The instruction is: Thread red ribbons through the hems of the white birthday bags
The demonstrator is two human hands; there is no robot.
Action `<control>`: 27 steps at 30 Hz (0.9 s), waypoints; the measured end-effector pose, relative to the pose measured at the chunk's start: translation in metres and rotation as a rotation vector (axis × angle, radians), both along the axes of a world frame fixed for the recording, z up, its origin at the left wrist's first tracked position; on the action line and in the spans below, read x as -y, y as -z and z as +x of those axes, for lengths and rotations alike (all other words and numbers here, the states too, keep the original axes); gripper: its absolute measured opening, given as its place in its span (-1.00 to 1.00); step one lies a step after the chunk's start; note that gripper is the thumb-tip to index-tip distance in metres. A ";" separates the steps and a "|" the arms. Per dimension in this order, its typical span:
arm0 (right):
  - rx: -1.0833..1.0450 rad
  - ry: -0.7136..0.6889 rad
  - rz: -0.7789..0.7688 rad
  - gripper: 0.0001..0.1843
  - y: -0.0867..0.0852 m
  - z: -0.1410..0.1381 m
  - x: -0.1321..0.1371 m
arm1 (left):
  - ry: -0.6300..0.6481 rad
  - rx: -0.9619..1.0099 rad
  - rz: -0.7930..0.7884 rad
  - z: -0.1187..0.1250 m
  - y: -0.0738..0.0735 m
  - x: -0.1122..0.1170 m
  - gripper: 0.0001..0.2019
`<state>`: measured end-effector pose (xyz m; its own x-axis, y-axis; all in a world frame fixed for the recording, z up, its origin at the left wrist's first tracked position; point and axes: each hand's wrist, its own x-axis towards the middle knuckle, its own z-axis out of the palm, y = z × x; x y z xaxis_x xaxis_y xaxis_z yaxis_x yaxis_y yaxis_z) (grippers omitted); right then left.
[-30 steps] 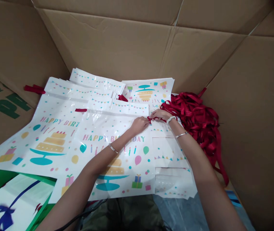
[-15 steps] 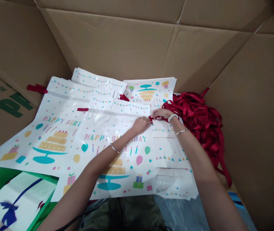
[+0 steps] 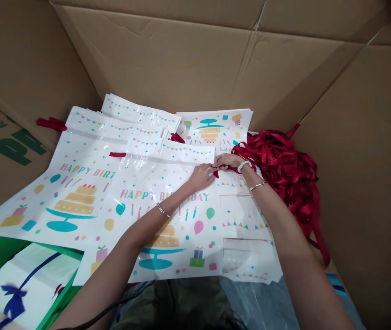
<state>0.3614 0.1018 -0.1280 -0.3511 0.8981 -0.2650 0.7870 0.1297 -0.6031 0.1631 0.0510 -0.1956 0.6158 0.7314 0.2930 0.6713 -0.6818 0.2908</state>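
Printed "Happy Birthday" plastic bags [image 3: 167, 183] lie in overlapping stacks in front of me. A red ribbon runs through the top hem of the uppermost one, with one ribbon end [image 3: 117, 154] sticking out on its left. At the right end of that hem my left hand [image 3: 202, 177] is closed, fingertips pinching the red ribbon [image 3: 216, 173]. My right hand [image 3: 228, 161] is closed on the same ribbon just beyond it, almost touching the left fingers. Exactly how the fingers grip it is partly hidden.
A tangled heap of red ribbons [image 3: 284, 169] lies right of my right hand. Cardboard walls [image 3: 167, 59] rise behind and at both sides. Another red ribbon end [image 3: 51, 123] juts from the left stack. At lower left is a white package with a blue bow [image 3: 13, 300] on green material.
Both hands stay at the hem's right end, with small finger shifts. A short ribbon tip now hangs below the fingers. The view has tilted slightly.
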 end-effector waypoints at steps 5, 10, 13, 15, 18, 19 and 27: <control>-0.089 0.059 -0.277 -0.38 0.001 0.001 -0.008 | -0.002 -0.116 0.049 0.002 -0.004 0.008 -0.56; -0.006 0.157 -0.359 -0.26 -0.014 0.004 -0.007 | -0.003 -0.133 0.062 0.003 -0.004 0.010 -0.54; 0.143 0.081 -0.164 -0.28 -0.022 0.011 -0.002 | 0.002 -0.132 0.061 0.003 -0.005 0.010 -0.55; 0.144 0.094 0.052 -0.38 -0.023 0.023 0.005 | 0.006 -0.132 0.058 0.003 -0.005 0.011 -0.54; 0.045 0.184 0.316 -0.59 -0.020 0.057 0.027 | 0.003 -0.135 0.053 0.003 -0.005 0.011 -0.53; 0.017 0.179 0.337 -0.66 -0.018 0.070 0.036 | 0.002 -0.133 0.049 0.003 -0.005 0.011 -0.53; 0.217 0.176 0.311 -0.86 0.010 0.142 0.091 | 0.000 -0.092 0.052 0.003 -0.001 0.009 -0.58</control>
